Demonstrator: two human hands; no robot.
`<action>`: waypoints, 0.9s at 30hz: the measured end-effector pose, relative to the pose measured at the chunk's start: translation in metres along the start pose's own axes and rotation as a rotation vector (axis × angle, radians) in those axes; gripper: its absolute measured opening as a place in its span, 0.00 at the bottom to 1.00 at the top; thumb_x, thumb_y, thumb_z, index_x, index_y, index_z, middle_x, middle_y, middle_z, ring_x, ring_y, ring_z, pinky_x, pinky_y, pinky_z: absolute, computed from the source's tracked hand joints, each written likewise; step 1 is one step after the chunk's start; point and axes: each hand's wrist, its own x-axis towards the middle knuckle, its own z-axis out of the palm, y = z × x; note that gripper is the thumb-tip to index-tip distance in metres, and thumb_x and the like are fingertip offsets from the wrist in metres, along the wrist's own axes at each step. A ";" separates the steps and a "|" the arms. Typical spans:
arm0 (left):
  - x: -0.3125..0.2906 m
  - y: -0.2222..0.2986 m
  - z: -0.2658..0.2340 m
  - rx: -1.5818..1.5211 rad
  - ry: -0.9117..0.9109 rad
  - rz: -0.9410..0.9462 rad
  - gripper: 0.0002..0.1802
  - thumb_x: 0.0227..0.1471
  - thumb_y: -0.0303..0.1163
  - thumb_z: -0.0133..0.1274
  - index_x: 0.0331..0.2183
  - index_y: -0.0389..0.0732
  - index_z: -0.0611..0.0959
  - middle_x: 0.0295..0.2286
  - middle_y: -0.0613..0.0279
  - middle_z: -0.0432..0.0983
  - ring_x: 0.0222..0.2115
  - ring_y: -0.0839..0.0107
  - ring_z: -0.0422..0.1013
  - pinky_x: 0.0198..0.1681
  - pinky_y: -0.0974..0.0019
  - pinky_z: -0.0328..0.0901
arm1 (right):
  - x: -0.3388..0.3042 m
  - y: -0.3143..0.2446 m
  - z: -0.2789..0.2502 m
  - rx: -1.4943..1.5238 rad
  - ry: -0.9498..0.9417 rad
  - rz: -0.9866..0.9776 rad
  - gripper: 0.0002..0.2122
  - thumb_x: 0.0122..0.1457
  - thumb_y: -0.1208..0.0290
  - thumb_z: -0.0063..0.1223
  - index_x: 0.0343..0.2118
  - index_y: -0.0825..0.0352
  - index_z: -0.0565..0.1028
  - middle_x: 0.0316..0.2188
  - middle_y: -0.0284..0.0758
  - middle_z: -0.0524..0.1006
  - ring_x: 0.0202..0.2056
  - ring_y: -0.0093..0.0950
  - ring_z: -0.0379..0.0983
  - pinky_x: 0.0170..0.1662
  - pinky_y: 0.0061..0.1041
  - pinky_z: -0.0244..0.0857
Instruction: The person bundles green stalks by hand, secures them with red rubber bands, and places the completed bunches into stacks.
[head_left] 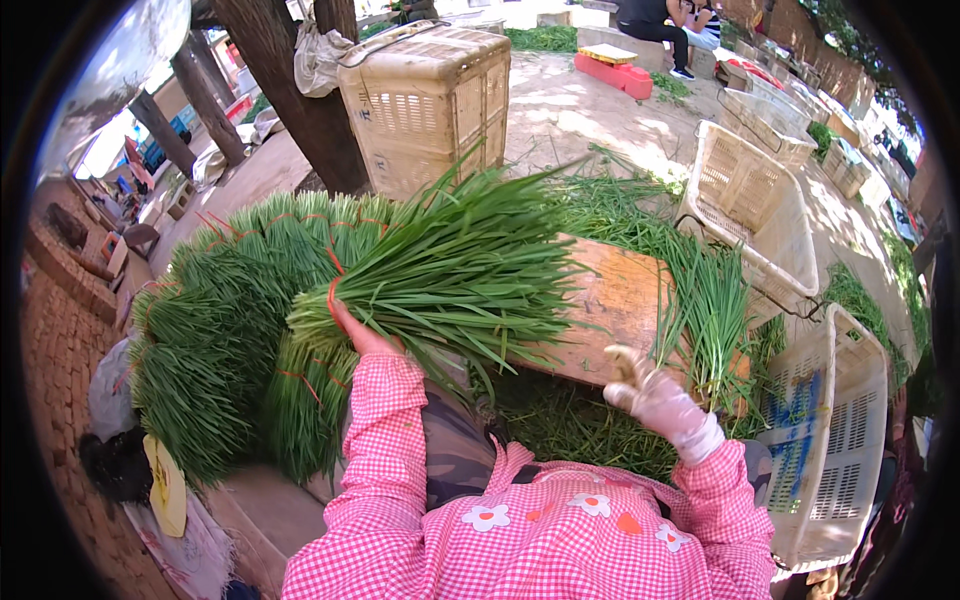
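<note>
My left hand (362, 333) is wrapped round the tied end of a big bunch of chives (470, 270), its long green blades fanning right over a wooden board (625, 300). A red band (333, 270) circles the bunch near its pale cut ends. At the board's near right, my right hand (655, 395), in a pale thin glove with worn-looking fingertips, has its fingers loosely bent and apart, with nothing in them. Just beyond it, loose chives (715, 320) lie across the board's right end. Several banded bunches (225, 330) stand packed together on my left, partly behind my left arm.
An upturned plastic crate (425, 110) stands ahead by a tree trunk (290, 90). Two more crates, one pale (755, 205) and one with blue marks (835, 450), are on the right. Loose cuttings (590, 425) cover the ground below the board. People sit far off.
</note>
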 end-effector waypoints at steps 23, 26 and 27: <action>0.005 0.031 0.044 -0.058 -0.199 0.142 0.32 0.47 0.52 0.53 0.48 0.40 0.71 0.45 0.62 0.70 0.44 0.64 0.67 0.49 0.60 0.63 | 0.005 0.044 0.039 -0.496 -0.514 0.130 0.10 0.57 0.65 0.45 0.37 0.67 0.71 0.26 0.35 0.76 0.29 0.28 0.72 0.34 0.27 0.65; 0.002 0.026 0.057 -0.053 -0.267 0.181 0.30 0.47 0.51 0.54 0.47 0.41 0.72 0.44 0.62 0.71 0.43 0.64 0.68 0.49 0.60 0.63 | -0.001 -0.013 0.042 0.208 -0.729 0.131 0.12 0.59 0.64 0.47 0.39 0.67 0.71 0.30 0.28 0.72 0.31 0.17 0.65 0.36 0.19 0.61; -0.001 0.027 0.061 -0.040 -0.278 0.197 0.30 0.47 0.51 0.54 0.46 0.41 0.72 0.43 0.62 0.71 0.43 0.65 0.68 0.49 0.60 0.63 | -0.001 -0.023 0.046 0.432 -0.796 0.186 0.13 0.59 0.62 0.47 0.39 0.67 0.71 0.31 0.27 0.71 0.32 0.16 0.64 0.37 0.17 0.60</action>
